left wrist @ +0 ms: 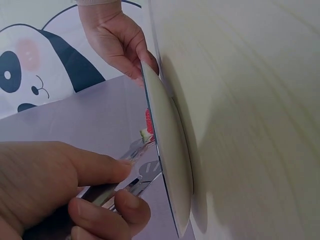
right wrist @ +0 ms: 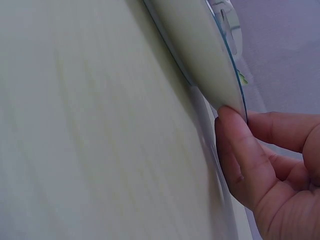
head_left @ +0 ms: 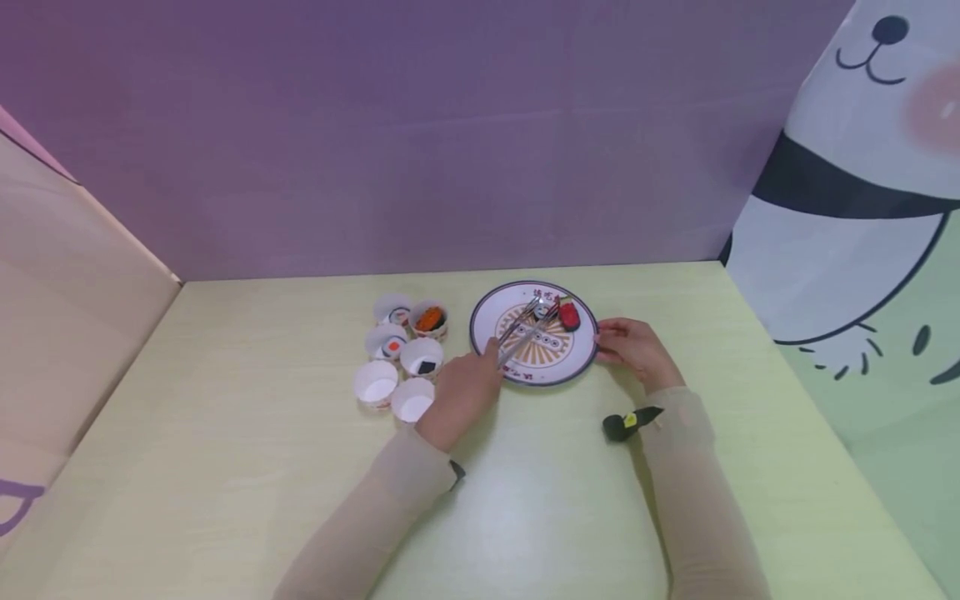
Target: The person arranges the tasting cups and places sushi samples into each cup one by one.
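My left hand (head_left: 465,392) grips a pair of metal tongs (head_left: 528,335), thumb along one arm in the left wrist view. The tongs' tips reach over the patterned round plate (head_left: 487,317), around a small white-and-dark sushi piece (head_left: 542,310). Beside that piece, on the plate's right side, lies a red-topped sushi piece (head_left: 569,317) with a bit of green. At the plate's right rim, my right hand (head_left: 633,352) pinches the edge; in the right wrist view the thumb and fingers (right wrist: 282,125) hold it from both sides.
Several white paper cups (head_left: 377,382) stand grouped left of the plate, close to my left hand. One holds an orange-topped sushi piece (head_left: 431,318); others hold small rolls. A black device (head_left: 632,423) shows at my right cuff. A purple panel (head_left: 450,167) rises behind the table (head_left: 247,400).
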`<state>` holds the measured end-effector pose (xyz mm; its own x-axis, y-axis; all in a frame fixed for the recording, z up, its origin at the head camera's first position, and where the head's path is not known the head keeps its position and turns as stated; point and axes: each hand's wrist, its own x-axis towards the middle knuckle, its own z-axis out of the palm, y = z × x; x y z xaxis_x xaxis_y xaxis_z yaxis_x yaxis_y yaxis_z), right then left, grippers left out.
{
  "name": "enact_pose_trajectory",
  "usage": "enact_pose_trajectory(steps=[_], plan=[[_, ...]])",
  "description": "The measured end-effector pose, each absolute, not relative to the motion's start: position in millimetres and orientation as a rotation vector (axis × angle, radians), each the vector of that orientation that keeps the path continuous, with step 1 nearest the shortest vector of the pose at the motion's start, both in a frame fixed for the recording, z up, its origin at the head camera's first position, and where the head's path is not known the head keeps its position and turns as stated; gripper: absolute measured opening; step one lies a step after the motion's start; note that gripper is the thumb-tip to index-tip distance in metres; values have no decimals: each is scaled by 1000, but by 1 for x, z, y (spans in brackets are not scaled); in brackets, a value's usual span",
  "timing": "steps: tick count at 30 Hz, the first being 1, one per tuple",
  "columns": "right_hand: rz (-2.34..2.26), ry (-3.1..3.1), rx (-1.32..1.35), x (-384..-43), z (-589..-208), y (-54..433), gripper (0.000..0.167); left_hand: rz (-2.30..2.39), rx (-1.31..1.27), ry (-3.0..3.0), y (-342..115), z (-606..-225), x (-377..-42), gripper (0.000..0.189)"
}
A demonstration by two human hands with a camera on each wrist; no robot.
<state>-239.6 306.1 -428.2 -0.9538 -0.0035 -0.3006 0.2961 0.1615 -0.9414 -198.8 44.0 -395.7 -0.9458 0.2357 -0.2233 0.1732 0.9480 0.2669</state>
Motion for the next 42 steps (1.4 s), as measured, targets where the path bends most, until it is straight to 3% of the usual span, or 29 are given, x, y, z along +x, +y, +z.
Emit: enact_pose_trajectory(steps=[23,42], plan=[[-1899,2185,252,-238,-427,306,44,347,468,2947,3,-383,-174,53],[-1922,2190,212,-239,-431,309,43,411,563,3087,-71,-374,-152,52]])
